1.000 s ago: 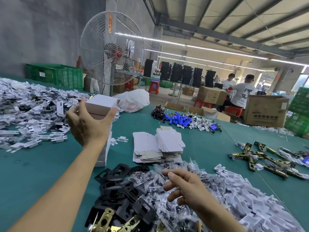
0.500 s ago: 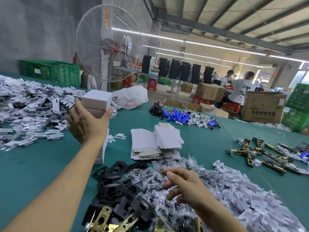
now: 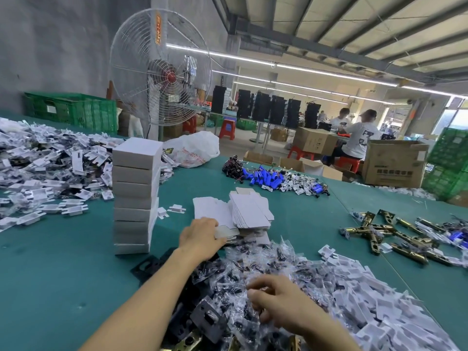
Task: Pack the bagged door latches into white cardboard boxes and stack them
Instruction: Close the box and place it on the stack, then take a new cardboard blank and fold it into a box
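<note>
Left hand (image 3: 202, 236) is off the stack of white boxes (image 3: 135, 196) now and is pinching a flat box blank (image 3: 226, 232) beside it. Right hand (image 3: 281, 302) is curling its fingers into the bagged latches (image 3: 253, 269); whether it is gripping one is unclear. Next box is likely starting.

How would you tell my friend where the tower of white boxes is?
Find the big round fan behind the green table. Just in front of it, nearer the camera, stands the stack of white boxes. It is the only upright tower: the flat box blanks to its right lie in low piles, and the white pieces to its left are a loose heap.
</note>
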Tool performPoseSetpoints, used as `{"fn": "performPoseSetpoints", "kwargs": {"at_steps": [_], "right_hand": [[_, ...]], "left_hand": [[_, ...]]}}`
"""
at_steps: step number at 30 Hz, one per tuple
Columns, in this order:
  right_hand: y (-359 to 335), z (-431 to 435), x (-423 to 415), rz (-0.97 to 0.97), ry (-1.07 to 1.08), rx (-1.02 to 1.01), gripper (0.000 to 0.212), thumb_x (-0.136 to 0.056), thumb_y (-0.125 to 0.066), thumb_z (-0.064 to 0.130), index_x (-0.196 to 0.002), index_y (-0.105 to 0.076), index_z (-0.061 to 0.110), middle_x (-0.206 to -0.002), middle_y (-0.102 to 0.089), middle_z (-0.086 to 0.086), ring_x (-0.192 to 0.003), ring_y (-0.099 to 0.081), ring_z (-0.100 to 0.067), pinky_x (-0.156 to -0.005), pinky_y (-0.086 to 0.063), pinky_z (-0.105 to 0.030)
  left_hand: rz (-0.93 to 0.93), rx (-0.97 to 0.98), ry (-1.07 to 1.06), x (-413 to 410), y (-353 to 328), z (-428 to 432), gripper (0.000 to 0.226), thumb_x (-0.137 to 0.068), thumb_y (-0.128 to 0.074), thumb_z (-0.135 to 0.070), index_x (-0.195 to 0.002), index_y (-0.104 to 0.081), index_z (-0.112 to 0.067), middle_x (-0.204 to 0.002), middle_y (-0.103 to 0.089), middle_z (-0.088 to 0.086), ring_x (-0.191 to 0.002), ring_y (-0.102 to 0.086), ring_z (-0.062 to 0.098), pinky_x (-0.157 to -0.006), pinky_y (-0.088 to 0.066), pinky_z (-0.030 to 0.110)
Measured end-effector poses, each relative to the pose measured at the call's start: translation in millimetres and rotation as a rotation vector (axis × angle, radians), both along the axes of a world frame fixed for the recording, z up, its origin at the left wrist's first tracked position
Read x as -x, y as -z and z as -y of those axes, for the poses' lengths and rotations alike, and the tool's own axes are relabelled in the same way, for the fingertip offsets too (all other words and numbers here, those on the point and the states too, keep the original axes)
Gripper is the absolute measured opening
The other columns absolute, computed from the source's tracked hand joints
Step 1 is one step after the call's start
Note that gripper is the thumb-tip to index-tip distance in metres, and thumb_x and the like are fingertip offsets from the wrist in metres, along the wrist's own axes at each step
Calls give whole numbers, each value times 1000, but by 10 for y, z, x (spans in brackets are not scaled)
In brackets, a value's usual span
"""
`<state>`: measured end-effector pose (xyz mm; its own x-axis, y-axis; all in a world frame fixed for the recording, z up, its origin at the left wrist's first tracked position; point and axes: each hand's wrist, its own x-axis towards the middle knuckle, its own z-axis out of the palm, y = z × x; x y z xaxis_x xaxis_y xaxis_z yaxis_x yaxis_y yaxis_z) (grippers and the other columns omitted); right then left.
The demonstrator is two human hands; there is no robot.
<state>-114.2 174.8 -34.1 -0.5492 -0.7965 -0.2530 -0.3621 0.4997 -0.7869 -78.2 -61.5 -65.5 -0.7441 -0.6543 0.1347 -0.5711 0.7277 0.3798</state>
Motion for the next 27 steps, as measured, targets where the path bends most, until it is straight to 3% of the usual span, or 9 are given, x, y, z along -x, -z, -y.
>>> {"fn": "performPoseSetpoints", "kwargs": {"at_steps": [3, 6, 9, 14, 20, 24, 27], "right_hand": [[18, 22, 4, -4, -20, -31, 17, -95, -60, 36, -105, -65, 24, -85, -68, 3, -65, -64, -8, -57, -47, -19], [42, 19, 4, -11, -10, -18, 17, -94, -60, 37, -104, -66, 25, -84, -70, 3, -65, -65, -6, -63, -50, -21], [50, 20, 0, 5, -2, -3, 13, -96, -60, 35, -103, -66, 26, -82, -69, 3, -64, -63, -6, -61, -49, -20], [55, 29, -13, 46, 13, 33, 8, -97, -59, 28, -100, -66, 24, -81, -68, 2, -60, -61, -8, -53, -45, -17], [70, 41, -16, 109, 45, 44, 9, -97, -59, 27, -99, -67, 22, -80, -67, -1, -58, -59, -8, -51, -44, -19], [27, 165, 19, -70, 85, 16, 11, -97, -58, 26, -94, -65, 20, -84, -72, -6, -59, -61, -10, -60, -54, -28], [34, 293, 63, -208, 100, 9, 19, -97, -55, 28, -91, -64, 12, -78, -70, -4, -56, -59, -13, -53, -49, -24]], "left_hand": [[44, -9, -17, 121, 147, 17, 49, -92, -57, -58, -121, -54, -19, -128, -58, 1, -118, -52, 25, -90, -49, 39], [96, 126, -55, 197, 188, 29, 58, -90, -54, -68, -127, -54, -24, -129, -58, -1, -120, -51, 23, -88, -46, 37], [133, 134, -40, 241, 177, 83, 64, -88, -50, -73, -137, -50, -31, -135, -53, -2, -127, -46, 23, -94, -43, 40], [176, 124, 7, 205, 126, 208, 63, -89, -52, -72, -139, -50, -33, -134, -52, -3, -128, -45, 23, -93, -44, 40], [229, 270, 70, 199, 77, 221, 59, -94, -43, -69, -136, -56, -29, -130, -58, -1, -122, -52, 24, -92, -44, 39], [283, 390, 85, 165, 56, 171, 54, -98, -39, -64, -131, -59, -25, -128, -61, 1, -118, -57, 24, -88, -45, 37], [303, 510, 87, 158, 55, 123, 52, -99, -39, -64, -119, -63, -23, -120, -66, 2, -111, -62, 24, -78, -41, 35]]}}
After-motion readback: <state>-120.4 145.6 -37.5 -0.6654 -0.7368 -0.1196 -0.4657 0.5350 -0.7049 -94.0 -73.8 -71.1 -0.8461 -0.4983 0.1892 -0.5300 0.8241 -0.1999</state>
